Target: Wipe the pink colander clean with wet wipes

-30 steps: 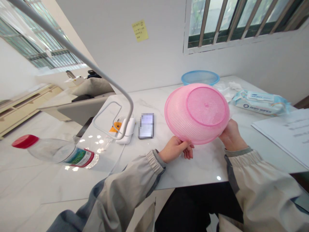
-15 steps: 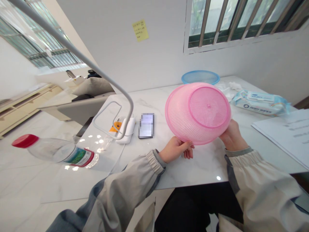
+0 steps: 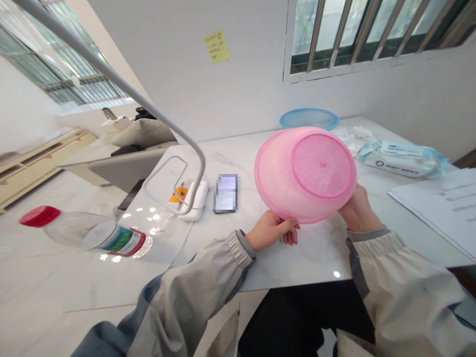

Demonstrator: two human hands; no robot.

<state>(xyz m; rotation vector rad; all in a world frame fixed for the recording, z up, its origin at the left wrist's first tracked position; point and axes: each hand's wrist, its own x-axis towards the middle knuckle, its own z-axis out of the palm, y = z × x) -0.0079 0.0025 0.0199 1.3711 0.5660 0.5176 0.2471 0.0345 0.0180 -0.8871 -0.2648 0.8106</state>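
Observation:
A pink mesh basket (image 3: 275,176) is tilted up over the white marbled table (image 3: 245,267), its round bottom turned toward me and its inside hidden. My left hand (image 3: 273,230) pinches the lower left rim, with the thumb lying on the outside and the fingers curled beneath. At the lower right, my right hand (image 3: 359,210) grips the basket from behind; the basket hides most of those fingers. Behind it, a blue round basket (image 3: 308,119) sits near the wall.
Left of the basket lie a phone (image 3: 226,193), a white power strip (image 3: 197,201) and a clear bottle (image 3: 85,230) with a red cap. A grey lamp arm (image 3: 148,106) reaches over them. On the right are a wipes pack (image 3: 403,158), crumpled tissues (image 3: 347,140) and paper sheets (image 3: 442,210).

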